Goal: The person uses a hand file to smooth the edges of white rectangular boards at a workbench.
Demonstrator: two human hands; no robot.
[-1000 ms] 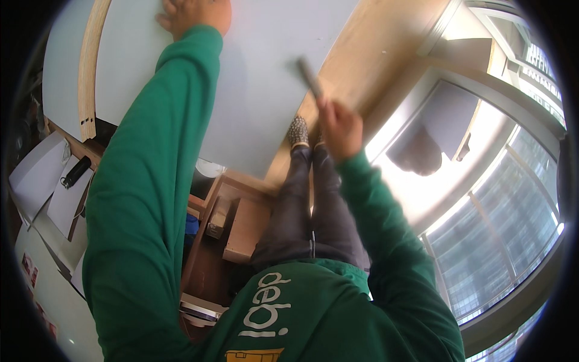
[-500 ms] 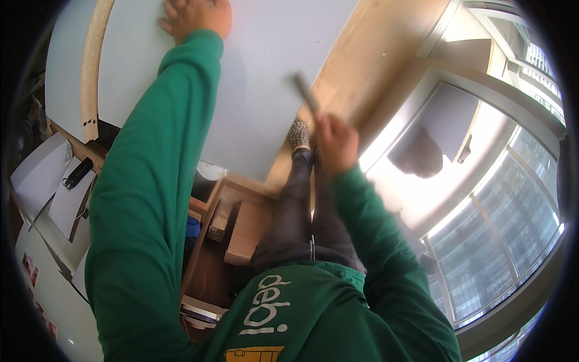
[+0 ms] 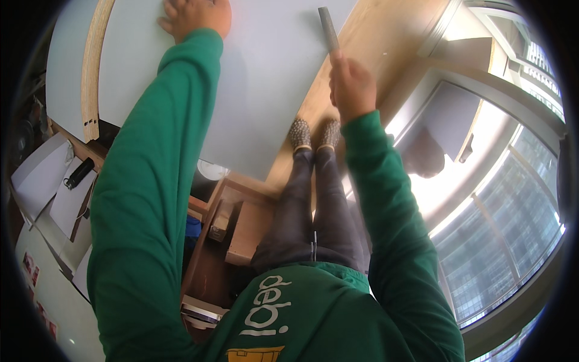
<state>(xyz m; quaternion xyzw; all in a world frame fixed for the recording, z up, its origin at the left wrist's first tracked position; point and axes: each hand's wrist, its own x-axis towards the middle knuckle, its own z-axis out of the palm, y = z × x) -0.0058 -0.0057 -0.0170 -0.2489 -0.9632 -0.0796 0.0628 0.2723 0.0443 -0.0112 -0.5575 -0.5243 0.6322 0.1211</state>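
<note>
Left hand [image 3: 202, 18]: one, at 11 o'clock, laid palm down with fingers spread on the board; the picture's upper edge trims it.
Right hand [image 3: 353, 87]: one, at 1 o'clock, closed around the near end of a grey bar, thumb side toward its length.
Grey bar [image 3: 327, 27]: one, between 12 and 1 o'clock, rising from the fist; its far end appears over the board's right edge, whether touching cannot be told.
Board [image 3: 259, 84]: one, pale grey, reaching from 11 to 12 o'clock under the left hand.
Wooden strip [image 3: 91, 72]: one, at 10 o'clock, two dark holes near its lower end.
Shoes [image 3: 300, 134]: two, spotted, side by side at 12 o'clock on the wooden floor [image 3: 395, 36].
Drawer [image 3: 208, 274]: one, brown, between 7 and 8 o'clock, holding two boxes, a small box [image 3: 219, 226] and a larger box [image 3: 244, 235] just beside it.
Black cylinder [image 3: 79, 174]: one, lying at 9 o'clock.
</note>
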